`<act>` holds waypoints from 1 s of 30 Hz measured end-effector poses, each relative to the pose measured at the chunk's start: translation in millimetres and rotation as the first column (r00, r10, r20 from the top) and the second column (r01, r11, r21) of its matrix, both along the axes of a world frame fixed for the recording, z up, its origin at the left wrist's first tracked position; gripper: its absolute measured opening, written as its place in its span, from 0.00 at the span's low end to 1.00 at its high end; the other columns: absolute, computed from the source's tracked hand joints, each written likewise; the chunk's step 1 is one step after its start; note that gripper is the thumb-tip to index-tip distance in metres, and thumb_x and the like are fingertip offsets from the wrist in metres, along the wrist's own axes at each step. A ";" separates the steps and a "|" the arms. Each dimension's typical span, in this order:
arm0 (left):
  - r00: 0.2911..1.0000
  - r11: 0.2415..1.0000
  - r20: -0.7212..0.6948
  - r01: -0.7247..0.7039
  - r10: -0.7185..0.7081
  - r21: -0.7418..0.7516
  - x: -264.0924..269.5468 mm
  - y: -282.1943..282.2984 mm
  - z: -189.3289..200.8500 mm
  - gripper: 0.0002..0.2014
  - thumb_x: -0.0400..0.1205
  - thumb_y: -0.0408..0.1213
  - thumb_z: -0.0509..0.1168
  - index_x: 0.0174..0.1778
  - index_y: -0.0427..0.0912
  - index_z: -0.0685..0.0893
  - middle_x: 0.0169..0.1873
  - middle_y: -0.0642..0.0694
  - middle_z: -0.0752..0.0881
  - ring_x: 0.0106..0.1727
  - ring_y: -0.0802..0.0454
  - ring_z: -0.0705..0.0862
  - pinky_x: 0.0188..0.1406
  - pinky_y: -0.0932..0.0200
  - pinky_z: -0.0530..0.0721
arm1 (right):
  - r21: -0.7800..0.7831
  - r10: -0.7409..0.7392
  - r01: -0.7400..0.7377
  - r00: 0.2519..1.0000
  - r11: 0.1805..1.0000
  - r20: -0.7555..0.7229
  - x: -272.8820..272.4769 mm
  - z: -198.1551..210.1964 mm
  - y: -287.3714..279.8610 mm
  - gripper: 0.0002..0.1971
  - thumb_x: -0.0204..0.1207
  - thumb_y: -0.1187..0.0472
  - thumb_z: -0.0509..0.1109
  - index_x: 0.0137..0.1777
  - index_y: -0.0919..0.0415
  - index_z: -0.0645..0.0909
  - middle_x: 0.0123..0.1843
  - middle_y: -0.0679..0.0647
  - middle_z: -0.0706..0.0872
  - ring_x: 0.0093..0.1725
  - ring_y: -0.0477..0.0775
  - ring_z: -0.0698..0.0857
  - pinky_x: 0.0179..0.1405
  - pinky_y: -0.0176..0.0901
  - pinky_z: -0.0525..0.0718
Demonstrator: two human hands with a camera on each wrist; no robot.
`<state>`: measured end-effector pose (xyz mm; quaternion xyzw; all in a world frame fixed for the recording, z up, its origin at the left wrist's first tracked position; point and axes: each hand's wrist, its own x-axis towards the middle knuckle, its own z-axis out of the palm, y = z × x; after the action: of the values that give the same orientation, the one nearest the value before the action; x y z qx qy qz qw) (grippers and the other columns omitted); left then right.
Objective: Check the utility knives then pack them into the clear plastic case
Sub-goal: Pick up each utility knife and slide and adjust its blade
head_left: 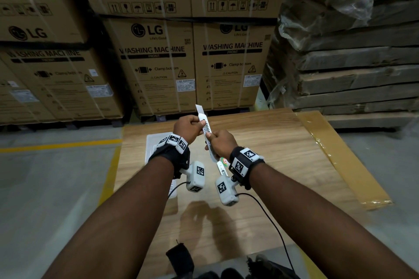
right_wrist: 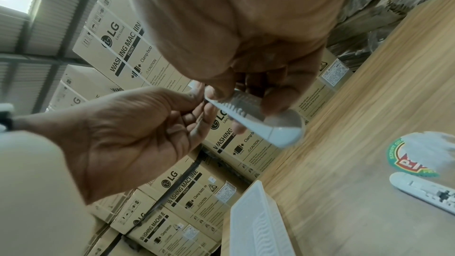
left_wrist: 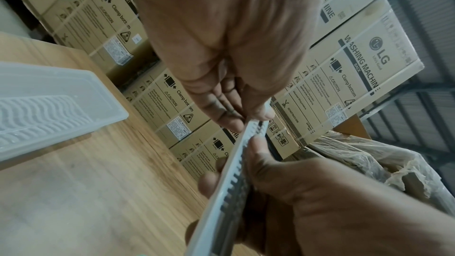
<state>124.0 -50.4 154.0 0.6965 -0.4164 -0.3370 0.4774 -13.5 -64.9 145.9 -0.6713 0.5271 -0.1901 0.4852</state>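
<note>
Above the wooden table (head_left: pixel 278 156) both hands hold one white utility knife (head_left: pixel 207 133), its blade (head_left: pixel 199 108) slid out and pointing up and away. My left hand (head_left: pixel 199 123) pinches the knife's upper part near the slider. My right hand (head_left: pixel 210 137) grips the lower body, its thumb on the toothed track (left_wrist: pixel 236 172). A second white knife (right_wrist: pixel 423 192) lies on the table by a round green and red label (right_wrist: pixel 408 159), partly hidden under my right wrist in the head view. The clear plastic case (head_left: pixel 154 142) lies on the table's left side, under my left wrist.
Stacked washing machine cartons (head_left: pixel 158 63) stand just beyond the table's far edge. Plastic-wrapped flat packs (head_left: pixel 351 52) are piled at the right. A brown taped board (head_left: pixel 344 161) covers the table's right edge. A black object (head_left: pixel 180 258) sits at the near edge.
</note>
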 end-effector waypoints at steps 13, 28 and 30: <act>0.998 0.998 0.027 0.052 -0.052 0.022 2.1 1.8 2.4 0.09 0.81 0.33 0.70 0.53 0.32 0.89 0.43 0.36 0.91 0.42 0.49 0.90 0.47 0.57 0.90 | 0.015 0.024 -0.024 1.000 1.000 0.000 1.2 1.7 1.3 0.10 0.84 0.58 0.64 0.49 0.61 0.84 0.45 0.57 0.93 0.29 0.48 0.83 0.32 0.44 0.81; 0.999 1.000 0.048 -0.001 0.000 0.010 -6.8 11.3 2.8 0.06 0.81 0.36 0.70 0.49 0.39 0.89 0.43 0.39 0.92 0.42 0.47 0.90 0.52 0.49 0.90 | 0.072 0.074 -0.078 0.996 0.994 0.052 -8.8 9.4 13.6 0.17 0.86 0.48 0.59 0.48 0.59 0.82 0.47 0.59 0.91 0.39 0.53 0.87 0.36 0.47 0.86; 1.000 1.000 0.031 -0.004 0.004 0.013 -8.3 12.1 3.7 0.05 0.80 0.36 0.70 0.48 0.41 0.89 0.43 0.40 0.92 0.45 0.46 0.91 0.53 0.46 0.90 | 0.121 0.057 -0.066 0.996 0.990 0.076 -11.4 8.7 14.4 0.17 0.86 0.48 0.59 0.47 0.59 0.82 0.48 0.61 0.91 0.41 0.56 0.88 0.39 0.52 0.90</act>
<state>115.7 -38.3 157.7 0.7054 -0.4202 -0.3281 0.4671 -24.9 -50.5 154.6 -0.6486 0.4991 -0.1661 0.5501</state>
